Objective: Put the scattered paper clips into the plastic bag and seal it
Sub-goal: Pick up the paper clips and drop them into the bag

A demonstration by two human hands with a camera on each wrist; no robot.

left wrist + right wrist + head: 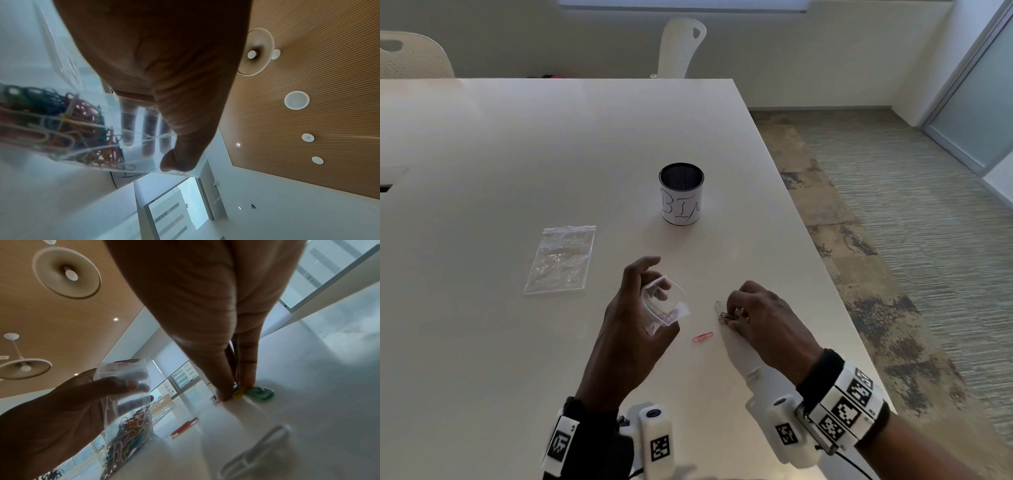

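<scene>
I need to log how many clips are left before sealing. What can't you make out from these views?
- Clips under the right hand: the fingers cover them in head and right wrist views; count unclear.
- Clips in the held bag: tangled, blurred in the left wrist view; uncountable.
- Bag's seal strip: left hand hides part in the head view.
- Flat bag on the table: contents too faint.
- Pale clip: blurred.
</scene>
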